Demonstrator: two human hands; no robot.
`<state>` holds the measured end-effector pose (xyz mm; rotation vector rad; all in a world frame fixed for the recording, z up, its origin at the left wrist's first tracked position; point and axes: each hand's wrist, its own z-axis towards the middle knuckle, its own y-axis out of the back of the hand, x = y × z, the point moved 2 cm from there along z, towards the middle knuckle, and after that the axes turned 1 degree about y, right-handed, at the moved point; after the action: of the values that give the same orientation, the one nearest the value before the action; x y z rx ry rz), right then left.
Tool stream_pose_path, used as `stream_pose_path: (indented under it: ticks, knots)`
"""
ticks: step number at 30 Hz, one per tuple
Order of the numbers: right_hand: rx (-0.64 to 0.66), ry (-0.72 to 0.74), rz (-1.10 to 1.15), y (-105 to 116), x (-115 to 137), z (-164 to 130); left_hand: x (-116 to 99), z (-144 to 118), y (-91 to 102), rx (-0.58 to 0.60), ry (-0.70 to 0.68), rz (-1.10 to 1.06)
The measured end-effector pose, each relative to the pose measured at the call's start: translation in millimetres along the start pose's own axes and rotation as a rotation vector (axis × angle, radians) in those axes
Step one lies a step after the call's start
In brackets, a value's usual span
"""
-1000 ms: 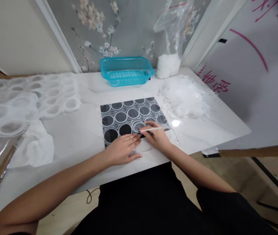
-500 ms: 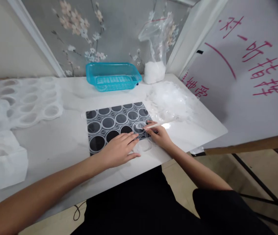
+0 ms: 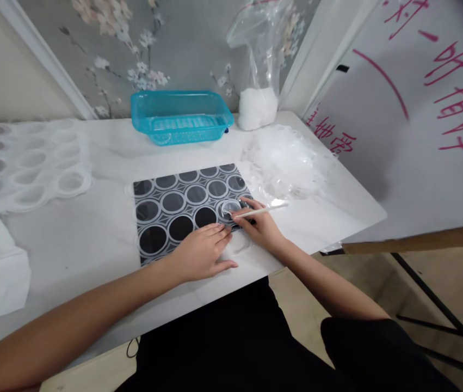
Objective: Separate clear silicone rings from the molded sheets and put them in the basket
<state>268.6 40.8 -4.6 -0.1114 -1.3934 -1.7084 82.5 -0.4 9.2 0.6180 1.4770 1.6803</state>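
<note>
A black sheet printed with rows of white-rimmed circles lies flat on the white table. My left hand rests on its near edge, palm down, with the fingers stretched out. At the sheet's right side, the fingers of my right hand are closed on a thin white stick that slants up to the right. Its lower tip is at a whitish ring-shaped film over one circle of the sheet; I cannot tell whether they touch. Some clear film lies on the table between my hands.
A blue plastic basket stands at the back, beside a clear bag of white material. Loose clear film pieces are heaped at the right. White sheets with round holes and a white cloth or tissue lie left. A whiteboard leans at right.
The camera view has shifted slightly, so the table's contents appear further left and higher. My right hand still holds the stick, which now lies at a flatter slant; my left hand stays on the sheet.
</note>
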Motion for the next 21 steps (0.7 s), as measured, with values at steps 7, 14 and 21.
stream_pose_path:
  ticks: [7,14,21]
  knots:
    - [-0.428,-0.102,-0.296,47,-16,41,3,16,20.9,0.167,0.027,-0.031]
    - [-0.203,-0.142,0.184,38,-32,0,0,48,11.8,-0.061,-0.074,0.077]
    - [-0.136,-0.222,0.219,31,-33,-6,-1,50,-16.3,-0.011,-0.122,0.068]
